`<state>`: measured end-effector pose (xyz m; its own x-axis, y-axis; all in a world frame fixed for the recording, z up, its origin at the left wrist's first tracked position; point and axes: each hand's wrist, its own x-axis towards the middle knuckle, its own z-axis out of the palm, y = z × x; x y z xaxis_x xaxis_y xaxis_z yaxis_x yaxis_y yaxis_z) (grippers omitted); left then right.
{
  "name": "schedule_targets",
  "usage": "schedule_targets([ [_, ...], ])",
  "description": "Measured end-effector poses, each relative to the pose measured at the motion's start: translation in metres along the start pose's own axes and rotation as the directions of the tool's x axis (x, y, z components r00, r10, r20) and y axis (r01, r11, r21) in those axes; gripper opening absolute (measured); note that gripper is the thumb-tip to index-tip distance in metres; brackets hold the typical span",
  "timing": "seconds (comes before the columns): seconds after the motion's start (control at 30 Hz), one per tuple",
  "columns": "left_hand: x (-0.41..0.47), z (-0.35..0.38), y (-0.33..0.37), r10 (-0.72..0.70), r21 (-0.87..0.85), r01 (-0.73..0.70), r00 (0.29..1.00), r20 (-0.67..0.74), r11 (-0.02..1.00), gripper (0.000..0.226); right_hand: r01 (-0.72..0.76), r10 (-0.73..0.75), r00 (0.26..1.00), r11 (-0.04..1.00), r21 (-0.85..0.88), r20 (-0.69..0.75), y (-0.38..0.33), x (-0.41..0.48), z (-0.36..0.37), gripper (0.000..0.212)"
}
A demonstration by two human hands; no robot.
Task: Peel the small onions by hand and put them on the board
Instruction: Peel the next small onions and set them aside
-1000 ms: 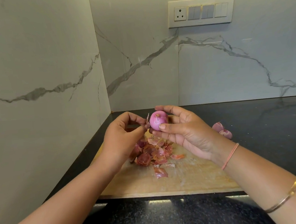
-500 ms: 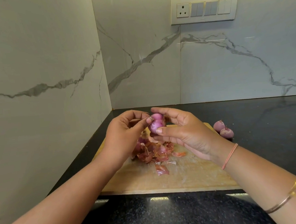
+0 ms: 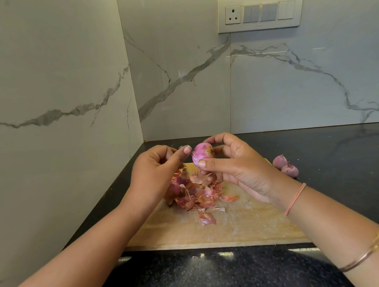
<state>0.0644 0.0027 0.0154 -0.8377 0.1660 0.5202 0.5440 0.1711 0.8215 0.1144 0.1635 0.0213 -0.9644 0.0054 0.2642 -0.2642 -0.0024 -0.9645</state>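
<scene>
**Onion held up over the board, both hands on it**

On my feed the left forearm comes in from the lower left corner and rises toward the middle. The left hand (image 3: 156,170) is raised above the board (image 3: 246,226), its fingers curled into the palm. The thumb is pressed against the forefinger, pinching a sliver of skin (image 3: 180,147) right at the onion's left edge.

The onion (image 3: 201,152) is in the air between the two hands. It shows pink and glossy, with a brown patch on its right side.

The right hand (image 3: 237,167) clamps it, with the forefinger arched over the top, the thumb under its lower edge and the palm turned toward me. That wrist wears a thin pink band (image 3: 295,198), and a gold bangle (image 3: 366,252) sits lower on the forearm.

Below the hands a pile of peels (image 3: 196,192) lies on the far part of the board, with one loose peel (image 3: 206,218) nearer me. Further right, off the board, two small onions (image 3: 285,167) rest side by side on the dark surface (image 3: 342,155).
</scene>
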Motion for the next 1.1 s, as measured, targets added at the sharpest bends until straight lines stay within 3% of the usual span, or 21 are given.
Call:
schedule_targets([
  [0.2,-0.0037,0.0007,0.003,0.07,-0.024,-0.068,0.993,0.1,0.997,0.009,0.044,-0.047,0.999,0.996,-0.081,-0.027,0.005,0.0013,-0.0028,0.042],
  [0.4,-0.0045,0.0008,0.0029,0.074,-0.068,-0.067,0.991,0.109,0.995,0.017,0.031,-0.031,0.999,0.998,0.052,0.01,0.0028,-0.0001,-0.0034,0.046],
  [0.6,-0.0052,0.0019,0.004,0.024,-0.113,-0.01,0.992,0.124,0.994,0.021,0.042,-0.044,0.999,0.998,0.039,0.03,0.0011,-0.0008,-0.0028,0.045],
  [0.87,-0.006,-0.0002,0.0065,0.032,-0.052,-0.026,0.994,0.109,0.998,0.023,0.122,-0.124,0.992,0.976,-0.182,0.004,0.0053,0.0007,0.001,0.048],
  [1.1,-0.0077,0.0009,0.0075,0.105,0.169,-0.118,0.991,0.083,0.979,0.026,0.155,-0.161,0.987,0.943,-0.294,0.004,0.005,0.0007,0.0049,0.051],
])
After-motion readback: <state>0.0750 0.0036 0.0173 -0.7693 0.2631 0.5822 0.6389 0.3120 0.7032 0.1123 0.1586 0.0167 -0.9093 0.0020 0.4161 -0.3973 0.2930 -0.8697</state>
